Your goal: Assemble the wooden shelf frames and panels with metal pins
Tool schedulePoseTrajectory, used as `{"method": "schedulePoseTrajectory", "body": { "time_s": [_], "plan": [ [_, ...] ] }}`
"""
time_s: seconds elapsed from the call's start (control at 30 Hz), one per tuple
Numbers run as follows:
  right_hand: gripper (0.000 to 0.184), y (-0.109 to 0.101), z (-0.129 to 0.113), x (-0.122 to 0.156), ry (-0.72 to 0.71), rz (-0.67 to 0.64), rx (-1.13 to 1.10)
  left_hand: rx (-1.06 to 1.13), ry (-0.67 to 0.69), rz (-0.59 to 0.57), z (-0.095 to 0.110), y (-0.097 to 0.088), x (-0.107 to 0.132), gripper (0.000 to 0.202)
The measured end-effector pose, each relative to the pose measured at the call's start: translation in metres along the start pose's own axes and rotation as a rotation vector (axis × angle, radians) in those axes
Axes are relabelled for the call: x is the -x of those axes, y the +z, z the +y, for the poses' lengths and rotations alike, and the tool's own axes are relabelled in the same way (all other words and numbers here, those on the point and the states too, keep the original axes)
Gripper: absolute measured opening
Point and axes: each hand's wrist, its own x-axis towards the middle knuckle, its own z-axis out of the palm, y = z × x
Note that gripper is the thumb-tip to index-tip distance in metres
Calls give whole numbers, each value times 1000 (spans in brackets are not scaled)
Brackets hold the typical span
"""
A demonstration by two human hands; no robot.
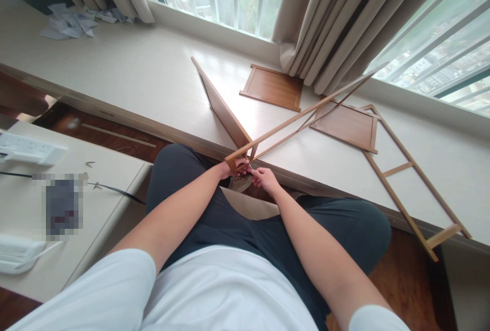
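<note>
A long wooden frame (294,119) slants from above my lap up over the white ledge. My left hand (238,166) is closed around its near end, partly hidden behind the wood. A wooden panel (222,106) stands on edge and meets the frame close to that hand. Just to the right, the fingers of my right hand (264,178) are pinched together at the joint. Something small and thin shows at their tips, too small to name.
Two flat wooden panels (273,87) (346,124) lie on the white ledge (153,70). A ladder-like wooden frame (398,170) overhangs its front edge at right. Crumpled papers (71,22) sit far left. A white desk (111,188) with a power strip (32,147) stands at my left.
</note>
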Motion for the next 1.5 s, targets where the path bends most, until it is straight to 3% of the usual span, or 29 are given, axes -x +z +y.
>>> {"method": "schedulePoseTrajectory", "body": {
  "time_s": [0.5,1.5],
  "plan": [
    [47,1,-3,4,53,-26,-107,-8,26,2,1,1,3,41],
    [41,-2,-15,16,168,-26,-213,-9,13,-3,-1,0,1,33]
  ]
}}
